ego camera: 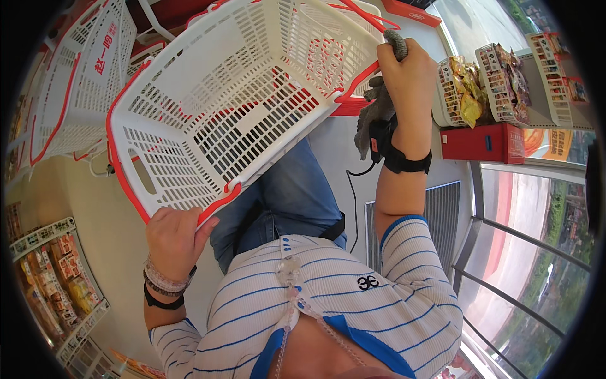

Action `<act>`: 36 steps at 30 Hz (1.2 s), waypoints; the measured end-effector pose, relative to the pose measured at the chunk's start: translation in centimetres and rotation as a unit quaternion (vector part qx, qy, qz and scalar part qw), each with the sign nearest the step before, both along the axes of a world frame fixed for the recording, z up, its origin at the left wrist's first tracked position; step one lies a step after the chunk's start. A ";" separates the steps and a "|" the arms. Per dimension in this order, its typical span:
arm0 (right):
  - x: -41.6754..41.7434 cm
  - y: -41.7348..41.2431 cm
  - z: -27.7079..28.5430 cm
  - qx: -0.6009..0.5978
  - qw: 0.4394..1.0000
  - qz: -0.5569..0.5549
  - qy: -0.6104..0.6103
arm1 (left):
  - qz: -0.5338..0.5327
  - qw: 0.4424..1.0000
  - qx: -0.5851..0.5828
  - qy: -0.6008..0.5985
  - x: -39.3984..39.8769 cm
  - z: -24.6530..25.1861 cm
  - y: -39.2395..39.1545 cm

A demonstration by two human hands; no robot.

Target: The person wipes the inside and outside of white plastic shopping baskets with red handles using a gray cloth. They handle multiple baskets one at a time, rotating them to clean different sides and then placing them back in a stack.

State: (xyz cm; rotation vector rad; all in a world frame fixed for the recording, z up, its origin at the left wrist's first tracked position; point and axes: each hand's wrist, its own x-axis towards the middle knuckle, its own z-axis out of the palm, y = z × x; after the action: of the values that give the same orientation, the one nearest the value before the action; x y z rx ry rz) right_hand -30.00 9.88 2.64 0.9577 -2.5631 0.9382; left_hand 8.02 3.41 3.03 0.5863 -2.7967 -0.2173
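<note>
A white plastic shopping basket [218, 52] with red handles is tilted in front of me, its slotted inside facing up at me. Nothing lies in it; through its slots I see red and dark shapes beneath. My left hand [173, 244] grips the near left corner, with fingers around the rim and red handle [124, 184]. At the far right end, my right hand [408, 71] is closed on the other side of the basket by its red handle. A grey knit glove [378, 111] is bunched in that same hand and hangs below it.
More white baskets [94, 80] with red handles stand at the left. Wire bins of packaged snacks [466, 94] sit above a red box [483, 143] on the right. A snack shelf [59, 279] is at lower left. A black cable [351, 189] hangs from my right wrist near a floor grate [445, 213].
</note>
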 end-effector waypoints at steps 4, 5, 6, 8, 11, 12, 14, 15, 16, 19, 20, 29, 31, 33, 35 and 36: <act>1.7 0.1 2.2 -0.211 0.971 0.101 -0.047 | -0.033 0.999 -0.018 0.001 0.3 -0.1 -0.7; 2.8 0.2 2.8 -0.240 0.954 0.165 -0.077 | -0.039 0.999 -0.027 0.001 0.4 -0.1 -1.1; 4.3 0.2 3.5 -0.266 0.931 0.226 -0.106 | -0.040 0.998 -0.044 0.017 0.5 -0.3 -1.8; 6.5 -0.3 3.4 -0.216 0.873 0.431 -0.066 | -0.036 0.996 -0.076 0.039 1.6 -1.2 -3.2; 7.8 -1.1 2.0 -0.056 0.833 0.548 -0.051 | -0.042 0.992 -0.100 0.058 3.6 -2.4 -6.0; 7.5 -1.1 1.2 -0.043 0.846 0.530 -0.031 | -0.028 0.993 -0.090 0.067 4.3 -2.9 -6.4; 6.3 -0.5 0.0 -0.015 0.869 0.494 0.009 | -0.023 0.990 -0.111 0.082 4.4 -3.0 -6.8; 6.2 -0.2 -0.4 -0.006 0.876 0.474 0.086 | -0.018 0.989 -0.120 0.089 4.4 -3.2 -6.8; 6.2 0.2 -0.7 0.001 0.877 0.452 0.162 | -0.021 0.987 -0.126 0.093 4.4 -3.4 -6.9; 4.9 0.4 -2.3 0.051 0.870 0.429 0.237 | -0.035 0.986 -0.135 0.095 4.6 -3.5 -7.0; 4.5 0.4 -2.7 0.068 0.867 0.442 0.221 | -0.038 0.986 -0.132 0.089 5.0 -3.6 -7.1; 10.1 2.4 -3.4 -0.014 0.869 0.445 0.214 | 0.016 0.956 -0.226 0.186 0.1 -0.9 -0.2; 11.2 2.8 -3.9 -0.042 0.868 0.429 0.246 | 0.008 0.973 -0.172 0.153 -1.5 -1.0 0.8; 11.9 3.8 -4.4 -0.025 0.880 0.407 0.243 | 0.078 0.987 -0.110 0.087 -3.8 -1.0 0.0; 12.3 4.5 -4.2 -0.021 0.884 0.408 0.228 | 0.037 0.997 -0.019 0.064 -6.3 -1.5 -0.8; 12.1 4.6 -4.2 -0.021 0.884 0.412 0.219 | 0.016 0.998 0.026 0.054 -7.3 -1.7 -1.1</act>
State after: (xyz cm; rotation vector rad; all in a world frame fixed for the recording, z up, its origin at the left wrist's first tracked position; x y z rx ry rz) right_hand -17.91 14.47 -1.55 2.0389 -1.7219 0.7999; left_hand 0.71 2.34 1.30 0.6130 -2.6822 -0.3054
